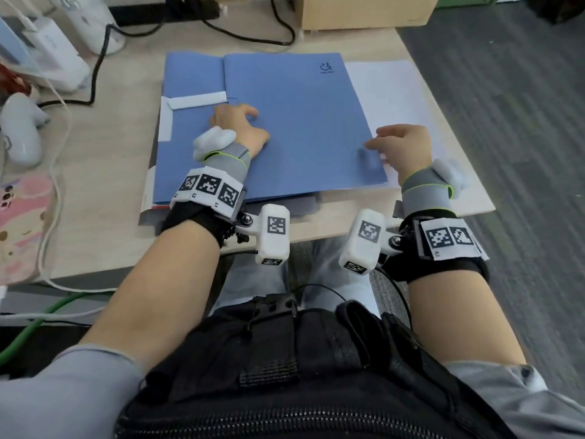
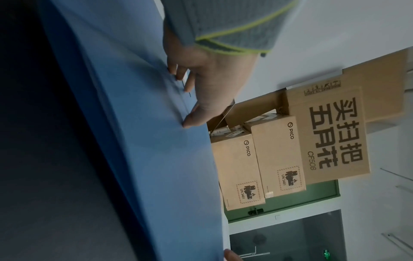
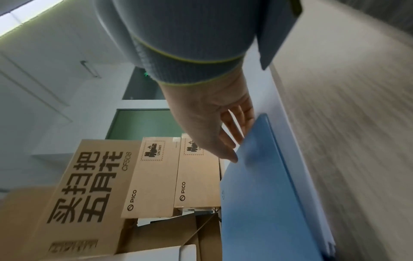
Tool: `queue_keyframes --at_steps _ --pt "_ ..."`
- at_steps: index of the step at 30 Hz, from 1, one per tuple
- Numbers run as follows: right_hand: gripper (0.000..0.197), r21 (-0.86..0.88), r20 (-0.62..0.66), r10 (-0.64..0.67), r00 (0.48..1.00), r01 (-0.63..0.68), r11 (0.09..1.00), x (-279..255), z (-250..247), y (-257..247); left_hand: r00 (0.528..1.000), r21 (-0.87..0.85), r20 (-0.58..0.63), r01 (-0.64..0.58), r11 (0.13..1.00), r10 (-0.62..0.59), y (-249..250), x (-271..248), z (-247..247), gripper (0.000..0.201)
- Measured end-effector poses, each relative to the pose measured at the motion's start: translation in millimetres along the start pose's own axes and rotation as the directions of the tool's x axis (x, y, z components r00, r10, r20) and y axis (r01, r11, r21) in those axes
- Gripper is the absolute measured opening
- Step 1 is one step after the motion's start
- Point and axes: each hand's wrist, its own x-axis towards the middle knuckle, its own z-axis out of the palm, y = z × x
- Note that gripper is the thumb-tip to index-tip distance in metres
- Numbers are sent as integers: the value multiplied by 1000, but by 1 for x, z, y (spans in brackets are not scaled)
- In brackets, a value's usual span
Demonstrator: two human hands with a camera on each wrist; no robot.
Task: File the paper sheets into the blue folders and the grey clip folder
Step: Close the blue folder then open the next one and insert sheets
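A closed blue folder (image 1: pixel 297 128) lies in the middle of the desk. It sits on a second blue folder (image 1: pixel 190 80) whose white strips show at the left. A grey board edge (image 1: pixel 304 205) sticks out beneath them at the front. White paper sheets (image 1: pixel 392 90) lie under and right of the top folder. My left hand (image 1: pixel 235 114) rests on the cover near the spine, with bent fingers and thumb tip (image 2: pixel 186 123) touching it. My right hand (image 1: pixel 389 141) is at the cover's right edge. Its fingers (image 3: pixel 243 121) are straight, their tips hidden behind the blue edge (image 3: pixel 263 159).
Black and white cables, white devices and a white controller (image 1: pixel 22 131) crowd the desk's left side. A pink patterned item (image 1: pixel 22 223) lies at the front left. A cardboard box (image 1: pixel 364 11) stands at the back. The desk's edge (image 1: pixel 459 137) runs just right of the sheets.
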Motion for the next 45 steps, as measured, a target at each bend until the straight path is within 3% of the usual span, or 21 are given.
queue_keyframes --at_steps 3,6,9,11,12,14,20,23,27,29,30,32,34,36,39,42,45 --pt "48 -132 60 -14 998 21 991 7 3 -1 998 -77 -6 68 995 -68 1 4 -7 67" --pt "41 -218 118 -23 993 49 975 5 9 -5 985 -234 -4 168 957 -174 2 7 -14 77" --pt "27 -283 120 -38 992 71 957 0 15 -7 969 -469 67 242 849 -238 4 5 -17 67" --pt "7 -300 100 -14 995 44 953 -2 18 -11 971 -546 92 234 805 -220 4 3 -19 42" --pt "19 -276 105 3 994 26 961 -1 19 -12 975 -564 93 218 796 -202 2 4 -21 29" --pt "34 -202 126 -3 992 29 979 -2 21 -18 978 -597 91 204 776 -187 -4 5 -25 27" --pt "14 132 223 -60 973 31 991 -11 38 -54 985 -702 138 170 692 -102 -28 7 -41 44" --pt "29 240 186 -115 976 68 968 -8 48 -63 988 -722 147 136 678 -42 -32 7 -53 46" --pt "28 260 158 -159 975 115 959 -8 56 -66 985 -616 174 96 782 16 -39 12 -63 38" --pt "25 259 150 -172 974 129 957 -8 60 -66 983 -518 182 115 848 -22 -47 18 -71 19" --pt "24 263 149 -175 973 132 956 -8 61 -66 990 -501 131 111 858 -51 -50 22 -76 13" --pt "22 278 154 -176 972 128 952 -8 62 -64 991 -437 -104 33 899 -87 -53 26 -89 13" --pt "21 306 171 -174 970 116 945 -8 63 -63 937 -266 -348 -82 960 -16 -53 28 -102 19" --pt "21 345 184 -174 967 102 933 -9 64 -63 898 -136 -434 -147 980 74 -53 32 -111 27" --pt "21 391 189 -182 965 96 915 -11 66 -64 930 -3 -341 -150 989 140 -58 45 -114 27" --pt "21 401 180 -197 964 111 909 -13 69 -65 968 117 -212 -109 987 132 -61 45 -115 27" --pt "21 392 158 -215 964 138 909 -12 69 -65 946 94 -274 -152 984 173 -56 42 -123 18"
